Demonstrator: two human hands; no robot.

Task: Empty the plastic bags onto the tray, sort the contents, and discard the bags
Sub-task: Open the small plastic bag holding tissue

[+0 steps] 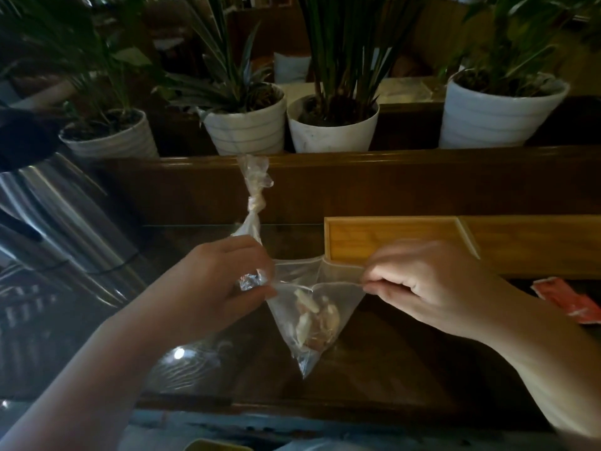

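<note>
I hold a clear plastic bag point(312, 307) above the dark wooden table. Pale and brownish pieces point(313, 320) lie in its pointed bottom. My left hand point(224, 281) grips the bag's left side, and the knotted top point(255, 203) sticks up behind that hand. My right hand point(432, 288) pinches the right edge of the bag, so the plastic is stretched between both hands. A wooden tray point(400, 222) with a divider sits behind my right hand; its visible compartment holds nothing.
Several white pots with green plants point(247, 125) stand on a ledge behind a wooden rail. A shiny metal object point(65, 216) is at the left. A red packet point(582, 304) lies at the right edge of the table point(406, 369).
</note>
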